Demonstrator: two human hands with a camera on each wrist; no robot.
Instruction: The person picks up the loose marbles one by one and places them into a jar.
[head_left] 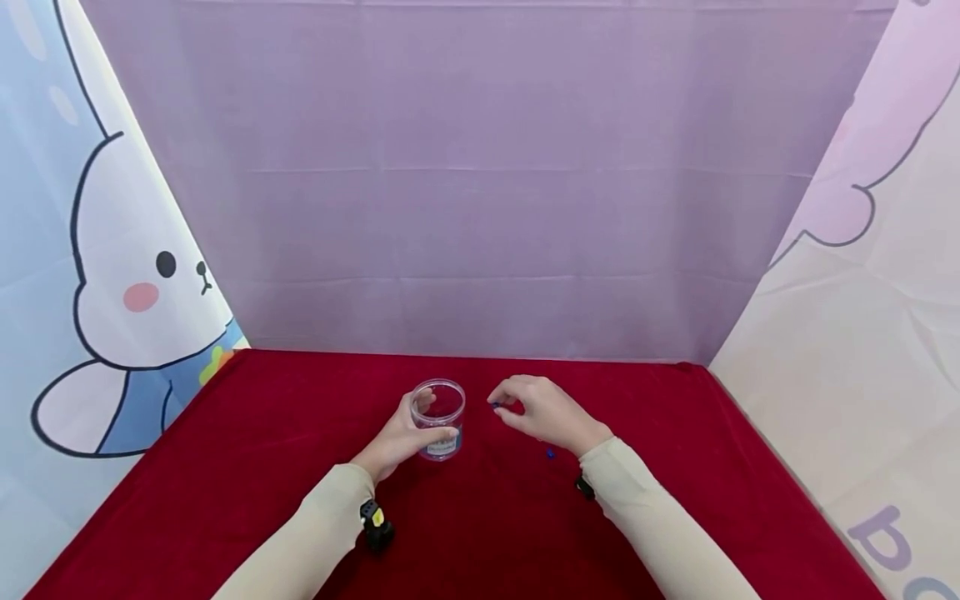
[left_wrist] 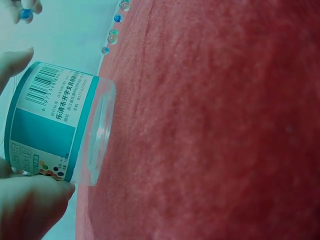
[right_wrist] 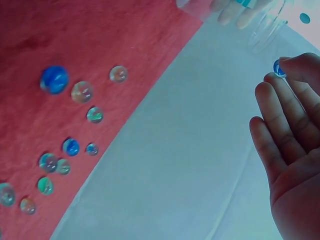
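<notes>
Long cream sleeves, plain cuffs, black wrist cameras — yellow mark on the left

The left hand grips a clear jar; the right hand pinches a blue bead nearby. Another bead lies on red cloth.

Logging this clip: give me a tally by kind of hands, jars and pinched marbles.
Hands: 2 (left hand, right hand)
Jars: 1 (clear jar, gripped by the left hand)
Pinched marbles: 1 (blue marble, right hand)
Total: 4
</notes>
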